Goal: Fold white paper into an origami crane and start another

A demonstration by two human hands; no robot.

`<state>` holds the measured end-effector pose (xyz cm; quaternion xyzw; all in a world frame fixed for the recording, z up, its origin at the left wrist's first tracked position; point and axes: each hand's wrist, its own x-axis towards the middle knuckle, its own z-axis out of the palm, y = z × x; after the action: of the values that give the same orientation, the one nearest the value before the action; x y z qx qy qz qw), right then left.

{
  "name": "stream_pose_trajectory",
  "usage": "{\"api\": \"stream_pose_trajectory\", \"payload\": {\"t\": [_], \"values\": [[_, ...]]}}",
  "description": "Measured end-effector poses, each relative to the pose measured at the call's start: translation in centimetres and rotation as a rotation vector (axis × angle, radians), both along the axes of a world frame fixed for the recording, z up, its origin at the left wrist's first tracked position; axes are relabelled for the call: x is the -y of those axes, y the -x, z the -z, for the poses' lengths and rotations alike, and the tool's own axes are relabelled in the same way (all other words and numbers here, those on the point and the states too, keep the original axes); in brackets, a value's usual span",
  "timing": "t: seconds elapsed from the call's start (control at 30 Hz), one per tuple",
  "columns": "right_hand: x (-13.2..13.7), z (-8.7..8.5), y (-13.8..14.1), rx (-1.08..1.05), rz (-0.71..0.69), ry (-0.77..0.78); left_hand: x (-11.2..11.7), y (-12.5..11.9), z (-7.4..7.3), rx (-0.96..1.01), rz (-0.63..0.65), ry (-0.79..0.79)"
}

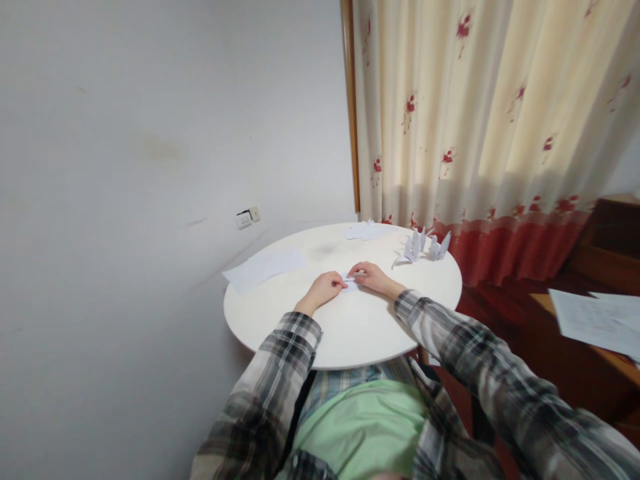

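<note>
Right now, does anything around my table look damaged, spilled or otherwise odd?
Yes: the wall socket beyond the round table has a dark patch along its top edge, perhaps a gap; it's too small to tell. The wall also bears a yellowish stain.

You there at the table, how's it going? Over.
Left grip, right grip: both on small paper. Paper on white table, folds unclear. Folded paper figures off right; nothing seen blocking.

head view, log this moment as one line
left hand: touching paper | right hand: touching paper | folded shapes: table, far right | large sheet: table, left
</note>
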<state>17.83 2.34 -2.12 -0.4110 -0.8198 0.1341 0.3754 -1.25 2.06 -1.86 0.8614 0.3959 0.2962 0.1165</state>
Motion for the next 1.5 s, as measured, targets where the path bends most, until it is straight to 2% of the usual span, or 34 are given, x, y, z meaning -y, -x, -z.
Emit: {"api": "stream_pose_trajectory", "payload": {"t": [0.2,0.43,0.6,0.7,0.87,1.03,1.1,1.2,1.33,1.5], "values": [[-0.6,0.4,0.0,0.158,-0.05,0.051,0.2,-0.1,-0.5,-0.064,-0.019,-0.037],[-0.6,0.0,0.0,0.318,0.078,-0.048,0.5,-0.2,-0.7,-0.176,-0.127,-0.204],[-0.1,-0.5,0.1,0.32,0.115,-0.108,0.7,-0.3,-0.7,-0.235,-0.227,-0.244],[0.2,-0.7,0.1,0.294,0.107,-0.11,0.7,-0.2,-0.6,-0.239,-0.242,-0.233],[0.6,-0.9,0.2,0.197,0.041,-0.051,0.2,0.0,-0.2,-0.184,-0.214,-0.14],[0.8,-0.5,0.3,-0.013,-0.13,0.058,-0.4,0.0,0.3,-0.1,0.026,0.018],[0.7,-0.4,0.4,-0.081,-0.102,0.052,-0.4,0.0,0.5,-0.032,0.114,0.097],[0.4,-0.1,0.5,-0.148,-0.024,0.038,-0.2,0.0,0.6,0.037,0.175,0.17],[-0.4,0.8,0.5,-0.137,-0.084,0.089,-0.2,0.2,0.3,0.006,0.193,0.117],[-1.2,1.5,0.3,-0.069,-0.048,0.069,-0.3,0.1,-0.3,-0.116,0.038,-0.109]]}}
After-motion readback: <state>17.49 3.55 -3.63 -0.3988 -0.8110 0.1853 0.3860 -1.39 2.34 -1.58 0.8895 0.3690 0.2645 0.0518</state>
